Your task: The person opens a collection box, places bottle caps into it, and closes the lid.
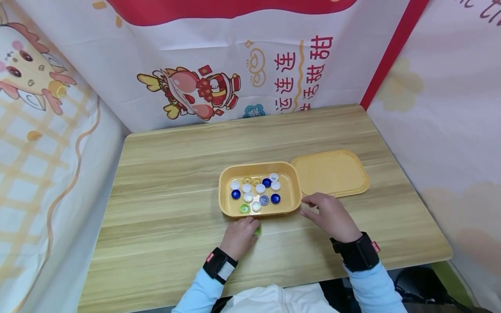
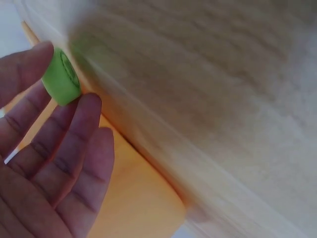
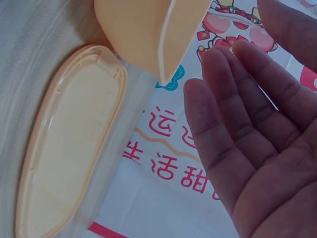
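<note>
My left hand (image 1: 238,237) is at the near side of a yellow plastic box (image 1: 288,184) and pinches a green bottle cap (image 2: 60,82) between thumb and fingertips. In the left wrist view the cap's ringed face is turned toward the tabletop, and the box wall stands behind the fingers. Several bottle caps lie in the box, among them white caps (image 1: 260,188), blue caps (image 1: 275,198) and one green cap (image 1: 244,208). My right hand (image 1: 330,215) hovers by the box's near right corner, its fingers relaxed and holding nothing.
A yellow lid (image 1: 330,174) lies flat on the wooden table (image 1: 168,187), right against the box's right end. Printed white cloth (image 1: 176,39) hangs behind the table and at both sides.
</note>
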`<state>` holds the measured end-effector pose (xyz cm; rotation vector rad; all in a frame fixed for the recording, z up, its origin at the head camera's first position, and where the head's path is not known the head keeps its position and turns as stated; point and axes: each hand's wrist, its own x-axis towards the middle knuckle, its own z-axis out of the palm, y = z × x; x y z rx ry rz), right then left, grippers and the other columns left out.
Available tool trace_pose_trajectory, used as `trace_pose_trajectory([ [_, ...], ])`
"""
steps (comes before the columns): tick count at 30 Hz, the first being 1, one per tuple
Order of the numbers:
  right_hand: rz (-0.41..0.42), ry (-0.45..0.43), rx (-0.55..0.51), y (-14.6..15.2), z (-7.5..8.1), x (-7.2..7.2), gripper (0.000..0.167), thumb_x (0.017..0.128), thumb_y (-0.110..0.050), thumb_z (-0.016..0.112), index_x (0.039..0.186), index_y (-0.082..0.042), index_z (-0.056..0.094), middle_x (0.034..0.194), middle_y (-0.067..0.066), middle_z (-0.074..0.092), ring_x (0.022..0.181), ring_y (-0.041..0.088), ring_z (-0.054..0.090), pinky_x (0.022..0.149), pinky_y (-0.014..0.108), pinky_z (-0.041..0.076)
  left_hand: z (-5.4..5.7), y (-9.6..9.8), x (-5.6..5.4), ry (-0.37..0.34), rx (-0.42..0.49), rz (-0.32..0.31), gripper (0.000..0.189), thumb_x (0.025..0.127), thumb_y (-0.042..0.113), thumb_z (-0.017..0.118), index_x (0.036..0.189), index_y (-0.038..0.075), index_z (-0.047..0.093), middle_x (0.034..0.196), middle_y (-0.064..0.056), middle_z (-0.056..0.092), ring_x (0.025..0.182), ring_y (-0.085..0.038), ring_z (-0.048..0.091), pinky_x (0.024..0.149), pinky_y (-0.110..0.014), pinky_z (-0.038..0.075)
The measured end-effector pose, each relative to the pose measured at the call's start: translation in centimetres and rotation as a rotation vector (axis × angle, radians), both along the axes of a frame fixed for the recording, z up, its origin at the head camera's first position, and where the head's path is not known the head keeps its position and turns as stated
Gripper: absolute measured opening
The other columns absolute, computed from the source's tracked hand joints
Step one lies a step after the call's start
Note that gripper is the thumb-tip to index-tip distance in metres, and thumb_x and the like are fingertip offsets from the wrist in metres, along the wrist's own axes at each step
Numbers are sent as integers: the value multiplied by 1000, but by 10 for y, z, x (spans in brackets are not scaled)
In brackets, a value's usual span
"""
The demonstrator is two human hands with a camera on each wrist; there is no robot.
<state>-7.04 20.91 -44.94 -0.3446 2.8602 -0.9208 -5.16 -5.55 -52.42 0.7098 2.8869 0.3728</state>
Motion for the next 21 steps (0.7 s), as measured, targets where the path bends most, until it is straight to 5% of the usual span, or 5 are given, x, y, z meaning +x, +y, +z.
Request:
trace_pose_trajectory([
  [9, -20, 8, -17, 5, -8, 5, 30, 83, -18, 78, 111, -7, 71, 102, 7, 69, 91, 23, 63, 77, 42, 55, 23, 1, 4, -78, 159, -117, 34, 76, 12, 82, 108, 13, 70, 97, 2, 67, 85, -10, 62, 74, -25, 52],
  [15, -22, 14, -32, 9, -13, 7, 30, 84, -17, 78, 111, -5, 71, 101, 8, 69, 89, 23, 63, 75, 42, 54, 53, 4, -1, -20, 204, -182, 37, 78, 11, 81, 113, 11, 68, 104, 0, 68, 93, -12, 63, 81, -26, 52],
  [21, -40, 4, -43, 12, -13, 9, 29, 84, -15, 78, 110, -5, 71, 101, 8, 69, 89, 24, 63, 75, 42, 54, 78, 6, -18, 80, 227, -249, 35, 80, 10, 79, 113, 10, 67, 107, -2, 69, 96, -15, 64, 82, -27, 53],
])
